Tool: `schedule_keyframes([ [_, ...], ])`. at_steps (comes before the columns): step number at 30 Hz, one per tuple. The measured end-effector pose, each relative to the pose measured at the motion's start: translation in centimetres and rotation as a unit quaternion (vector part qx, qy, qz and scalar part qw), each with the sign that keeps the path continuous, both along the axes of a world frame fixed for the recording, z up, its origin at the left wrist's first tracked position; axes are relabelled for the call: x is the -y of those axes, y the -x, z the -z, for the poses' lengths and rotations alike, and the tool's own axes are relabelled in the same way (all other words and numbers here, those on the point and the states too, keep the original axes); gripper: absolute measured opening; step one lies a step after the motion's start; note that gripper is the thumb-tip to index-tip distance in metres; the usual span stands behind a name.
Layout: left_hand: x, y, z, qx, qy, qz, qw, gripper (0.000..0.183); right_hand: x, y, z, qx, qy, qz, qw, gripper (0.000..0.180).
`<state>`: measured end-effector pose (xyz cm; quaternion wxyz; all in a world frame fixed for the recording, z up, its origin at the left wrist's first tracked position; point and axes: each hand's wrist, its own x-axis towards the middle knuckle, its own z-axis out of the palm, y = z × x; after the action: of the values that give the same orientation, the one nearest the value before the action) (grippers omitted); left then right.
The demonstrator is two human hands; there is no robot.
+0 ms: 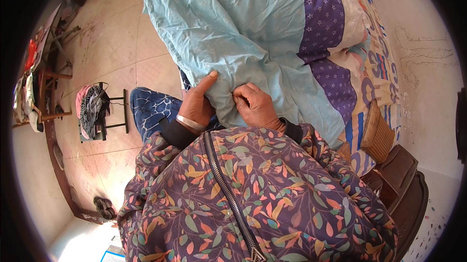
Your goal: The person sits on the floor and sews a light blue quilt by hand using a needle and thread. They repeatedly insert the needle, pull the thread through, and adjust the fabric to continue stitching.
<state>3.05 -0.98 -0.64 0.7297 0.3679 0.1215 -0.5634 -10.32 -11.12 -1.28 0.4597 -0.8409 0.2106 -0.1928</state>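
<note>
A light blue cloth cover [226, 32] with a purple star-patterned band [323, 21] lies rumpled in front of me and reaches my lap. My left hand [197, 107] grips its near left edge, thumb on top and the fingers hidden beneath the fabric. Just to the right, my right hand [255, 107] pinches a fold of the same blue cloth between thumb and curled fingers. The two hands are a short gap apart, close to my jacket's front.
The bed's patterned sheet [374, 76] runs along the right, with a brown cushion [377, 134] near a dark wooden headboard [412, 207]. At left, a small stool [116, 112] holds clothes [93, 110]. Shoes [104, 207] lie on the tiled floor [113, 57].
</note>
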Motion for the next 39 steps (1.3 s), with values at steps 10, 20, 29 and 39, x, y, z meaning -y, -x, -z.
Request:
schedule_keyframes([
  [10, -0.5, -0.9, 1.9, -0.009, -0.025, 0.042, 0.999, 0.020, -0.3, -0.2, 0.1, 0.020, 0.004, 0.008, 1.000, 0.009],
  [20, -0.7, -0.7, 1.7, -0.013, -0.002, 0.071, 0.997, 0.021, -0.2, -0.4, 0.4, 0.042, 0.003, 0.013, 0.999, 0.010],
  [29, -1.1, -0.6, 2.4, -0.031, 0.057, 0.058, 0.996, 0.021, 0.0, 0.0, 0.5, 0.030, -0.005, 0.011, 0.999, 0.010],
  [39, -0.9, -0.5, 2.4, -0.016, 0.054, 0.062, 0.996, 0.020, -0.1, -0.4, 0.7, 0.048, -0.026, 0.021, 0.998, 0.009],
])
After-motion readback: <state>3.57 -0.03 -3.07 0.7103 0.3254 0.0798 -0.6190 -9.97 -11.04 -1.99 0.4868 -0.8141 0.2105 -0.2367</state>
